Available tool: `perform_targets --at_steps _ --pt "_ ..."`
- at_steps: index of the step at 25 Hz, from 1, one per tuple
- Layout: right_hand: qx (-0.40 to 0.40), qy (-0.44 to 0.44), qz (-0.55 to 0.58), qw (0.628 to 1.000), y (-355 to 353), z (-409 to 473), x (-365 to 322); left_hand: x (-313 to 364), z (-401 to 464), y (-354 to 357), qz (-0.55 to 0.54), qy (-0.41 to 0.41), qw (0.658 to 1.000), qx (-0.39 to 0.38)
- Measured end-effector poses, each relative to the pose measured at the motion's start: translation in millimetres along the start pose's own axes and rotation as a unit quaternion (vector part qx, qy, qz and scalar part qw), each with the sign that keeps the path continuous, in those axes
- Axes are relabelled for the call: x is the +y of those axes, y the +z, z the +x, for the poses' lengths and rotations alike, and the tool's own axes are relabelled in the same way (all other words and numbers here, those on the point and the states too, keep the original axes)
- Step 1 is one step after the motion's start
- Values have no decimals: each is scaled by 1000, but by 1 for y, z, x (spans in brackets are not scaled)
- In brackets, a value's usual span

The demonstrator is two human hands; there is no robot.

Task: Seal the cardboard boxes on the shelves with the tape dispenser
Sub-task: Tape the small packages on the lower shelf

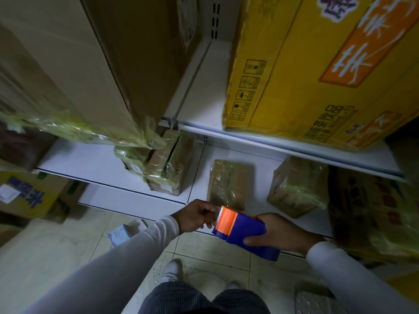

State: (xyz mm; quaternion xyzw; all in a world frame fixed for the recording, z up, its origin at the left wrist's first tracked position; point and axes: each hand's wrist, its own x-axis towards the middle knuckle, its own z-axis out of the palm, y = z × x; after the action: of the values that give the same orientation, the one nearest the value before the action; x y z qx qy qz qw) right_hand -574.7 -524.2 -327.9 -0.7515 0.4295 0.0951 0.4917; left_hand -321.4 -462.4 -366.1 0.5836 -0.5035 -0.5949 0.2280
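Note:
My right hand [281, 234] grips the blue body of the tape dispenser [240, 230], which has an orange front and a toothed blade. At that blade my left hand [195, 215] pinches with curled fingers; the tape end itself is too thin to make out. Both hands are held in front of the lower shelf [102, 162]. On that shelf lie small brown cardboard boxes wrapped in tape: a cluster [163, 164] at the left, one [229, 184] just beyond the dispenser, and another [297, 186] to the right.
A tall brown box [102, 64] and a big yellow box [317, 71] stand on the upper shelf [283, 143]. A yellow and blue box [27, 191] is at the left, a printed wrapped box [374, 211] at the right. A small packet [123, 232] lies on the tiled floor.

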Motion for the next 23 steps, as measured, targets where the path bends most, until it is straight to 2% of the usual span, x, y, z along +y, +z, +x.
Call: perform_targets --at_steps 6,10,15,23 --pt "-34 8 -24 999 -7 7 -10 -2 -2 -3 16 25 998 47" --pt "-13 -5 -18 1000 -23 13 -20 7 3 -11 19 36 996 82" --pt "5 21 -100 995 -53 0 16 -16 3 -49 36 -16 984 173" --pt "-1 56 -96 994 -61 -2 49 -22 15 -31 58 -47 982 173"
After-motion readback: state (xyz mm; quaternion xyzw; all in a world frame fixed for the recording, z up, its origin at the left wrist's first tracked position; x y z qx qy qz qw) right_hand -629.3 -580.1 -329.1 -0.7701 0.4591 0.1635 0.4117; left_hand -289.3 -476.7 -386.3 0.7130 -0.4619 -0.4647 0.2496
